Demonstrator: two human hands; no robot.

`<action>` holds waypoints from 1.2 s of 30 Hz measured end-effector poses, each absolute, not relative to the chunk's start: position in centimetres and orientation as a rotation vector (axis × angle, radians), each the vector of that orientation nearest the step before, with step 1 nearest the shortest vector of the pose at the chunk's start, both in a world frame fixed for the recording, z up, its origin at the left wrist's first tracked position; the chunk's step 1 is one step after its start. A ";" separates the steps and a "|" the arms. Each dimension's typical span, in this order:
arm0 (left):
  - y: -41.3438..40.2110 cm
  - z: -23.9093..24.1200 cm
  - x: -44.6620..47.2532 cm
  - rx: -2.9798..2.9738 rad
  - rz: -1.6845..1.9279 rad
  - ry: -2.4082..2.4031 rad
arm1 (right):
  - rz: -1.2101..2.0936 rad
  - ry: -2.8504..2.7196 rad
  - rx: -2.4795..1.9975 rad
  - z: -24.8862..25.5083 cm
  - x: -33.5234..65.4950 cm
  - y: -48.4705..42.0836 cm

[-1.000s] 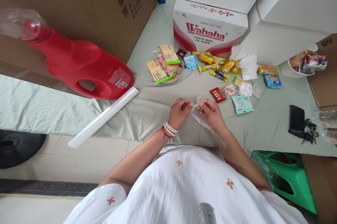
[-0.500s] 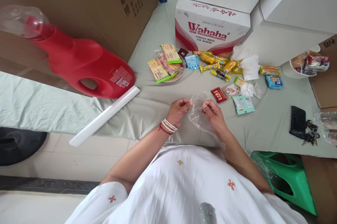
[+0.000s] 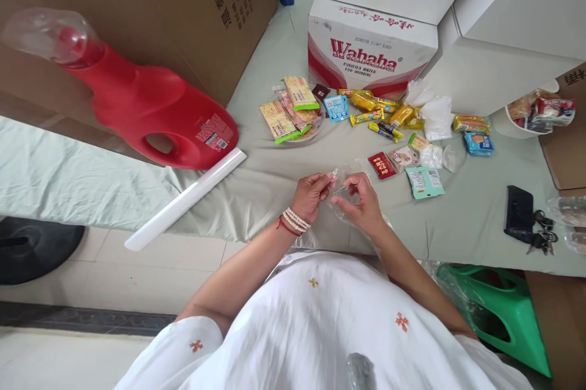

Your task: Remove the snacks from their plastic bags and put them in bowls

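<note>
Fingers and thumb of my left hand (image 3: pixel 311 196) pinch the edge of a clear plastic bag (image 3: pixel 344 177). Close on its right, my right hand (image 3: pixel 363 202) has its thumb and forefinger apart, with the bag hanging behind and around it. Beyond my hands lie a red snack packet (image 3: pixel 381 165), a pale packet (image 3: pixel 403 158) and a mint-green packet (image 3: pixel 425 182). A clear round dish (image 3: pixel 315 132) with cracker packs (image 3: pixel 300 93) stands farther back. Several yellow-wrapped snacks (image 3: pixel 366 116) and folded clear bags (image 3: pixel 436 116) lie in front of the water carton.
A red detergent bottle (image 3: pixel 169 109) leans at left beside a white strip (image 3: pixel 187 199). The Wahaha carton (image 3: pixel 370 48) stands at the back. At right are a snack-filled white tub (image 3: pixel 517 123), a black phone (image 3: pixel 519 214), keys (image 3: pixel 544 236) and a green stool (image 3: pixel 503 304) below.
My right hand has let go of the bag's edge and moved slightly left toward my left hand, thumb and forefinger spreading apart. The bag is more bunched up.
</note>
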State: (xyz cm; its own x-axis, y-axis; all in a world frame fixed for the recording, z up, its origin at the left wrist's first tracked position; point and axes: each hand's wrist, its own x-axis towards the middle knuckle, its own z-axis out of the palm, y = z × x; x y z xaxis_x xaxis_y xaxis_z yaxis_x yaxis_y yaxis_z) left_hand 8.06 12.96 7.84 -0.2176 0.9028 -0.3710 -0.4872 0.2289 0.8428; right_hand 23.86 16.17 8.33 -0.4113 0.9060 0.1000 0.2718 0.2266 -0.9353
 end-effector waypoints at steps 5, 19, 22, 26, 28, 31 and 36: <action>12.9 7.2 8.4 0.537 1.404 1.291 | 0.981 -1.884 -1.080 8.4 23.6 16.1; 14.1 7.5 2.9 0.147 1.460 1.216 | 1.445 -0.803 -1.260 6.7 28.4 20.1; 13.7 8.2 2.8 0.100 1.373 1.347 | 1.409 -0.857 -1.201 7.0 28.3 20.0; 12.4 8.8 6.1 0.120 1.131 1.340 | 1.419 -0.945 -1.131 8.1 25.4 17.7; 12.4 8.8 7.8 0.228 1.112 1.347 | 1.508 -1.012 -1.094 8.7 23.9 16.1; 13.4 8.4 8.8 0.266 1.193 1.414 | 1.637 -1.005 -1.061 9.1 23.4 15.0; 14.3 6.9 7.9 0.178 1.371 1.463 | 1.481 -0.778 -1.177 8.2 27.9 19.8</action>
